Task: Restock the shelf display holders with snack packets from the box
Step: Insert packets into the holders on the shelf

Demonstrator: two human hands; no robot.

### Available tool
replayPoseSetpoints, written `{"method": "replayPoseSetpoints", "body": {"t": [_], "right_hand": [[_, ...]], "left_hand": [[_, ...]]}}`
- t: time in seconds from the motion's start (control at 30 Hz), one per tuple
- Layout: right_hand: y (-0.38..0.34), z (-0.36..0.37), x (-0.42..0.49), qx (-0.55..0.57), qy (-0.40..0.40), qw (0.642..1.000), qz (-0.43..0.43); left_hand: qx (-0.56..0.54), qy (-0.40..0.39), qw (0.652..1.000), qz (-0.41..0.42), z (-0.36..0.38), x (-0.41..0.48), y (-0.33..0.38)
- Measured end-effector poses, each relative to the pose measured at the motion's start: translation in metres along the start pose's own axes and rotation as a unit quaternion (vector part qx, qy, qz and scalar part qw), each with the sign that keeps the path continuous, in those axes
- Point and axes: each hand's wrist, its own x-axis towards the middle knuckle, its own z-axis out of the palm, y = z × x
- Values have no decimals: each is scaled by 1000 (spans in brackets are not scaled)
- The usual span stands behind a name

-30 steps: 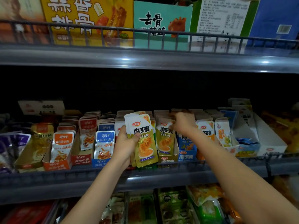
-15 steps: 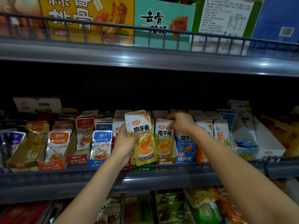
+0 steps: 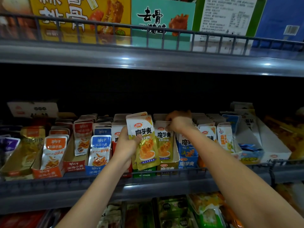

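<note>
A small stack of gold snack packets [image 3: 145, 145] is held upright by the left hand [image 3: 125, 146], with the thumb curled over its front, just before the middle shelf [image 3: 164, 186]. At 2 o'clock from it, the top edge of the standing packets [image 3: 164, 142] in the gold display holder [image 3: 167, 167] is pinched by the curled fingers of the right hand [image 3: 180, 123]. A blue holder [image 3: 96, 169] is seen toward 9 o'clock.
</note>
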Motion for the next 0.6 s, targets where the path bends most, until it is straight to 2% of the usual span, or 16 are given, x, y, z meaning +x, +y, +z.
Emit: {"method": "replayPoseSetpoints", "body": {"t": [0.17, 0.3, 0.37, 0.43, 0.53, 0.6], "right_hand": [[2, 0, 1, -5, -7, 1000, 2], [10, -4, -2, 51, 17, 999, -3], [18, -8, -5, 135, 64, 989, 6], [25, -13, -11, 260, 79, 962, 28], [31, -22, -25, 425, 27, 905, 26], [35, -25, -35, 421, -4, 907, 8]], "left_hand": [[10, -9, 1000, 1, 2, 2, -2], [19, -9, 1000, 10, 5, 3, -1], [17, -16, 1000, 19, 8, 4, 1], [18, -24, 999, 32, 12, 5, 4], [17, -37, 998, 44, 23, 10, 9], [26, -49, 998, 43, 35, 14, 11]]}}
